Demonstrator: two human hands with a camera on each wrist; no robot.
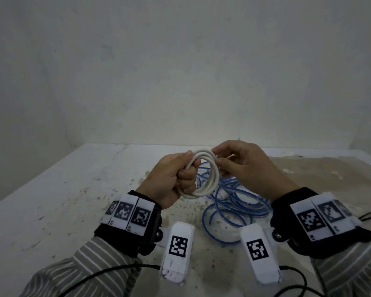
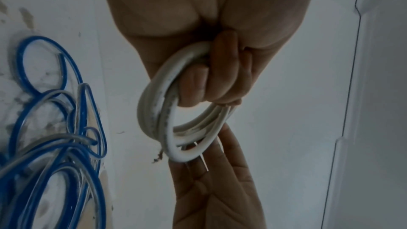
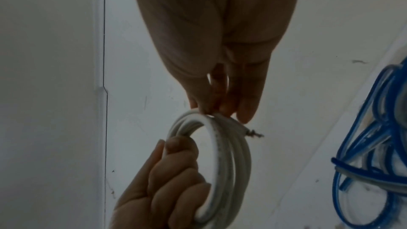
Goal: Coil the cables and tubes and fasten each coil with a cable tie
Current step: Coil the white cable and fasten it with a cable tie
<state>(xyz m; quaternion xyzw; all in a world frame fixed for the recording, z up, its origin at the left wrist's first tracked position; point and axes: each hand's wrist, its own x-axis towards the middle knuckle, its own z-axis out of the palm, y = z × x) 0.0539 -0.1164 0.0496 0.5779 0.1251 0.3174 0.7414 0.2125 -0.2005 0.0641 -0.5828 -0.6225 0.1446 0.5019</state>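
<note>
The white cable (image 1: 201, 176) is wound into a small coil held in the air between both hands, above the worktop (image 1: 62, 200), its ring standing roughly upright. The left hand (image 1: 176, 179) grips the coil's left side in a closed fist. The right hand (image 1: 242, 166) pinches the far top, beside the frayed end (image 3: 253, 132). Loose blue tubing (image 1: 234, 202) lies below, nearer the right hand. No readable writing shows; the wristbands carry only square black-and-white markers (image 1: 178, 245).
</note>
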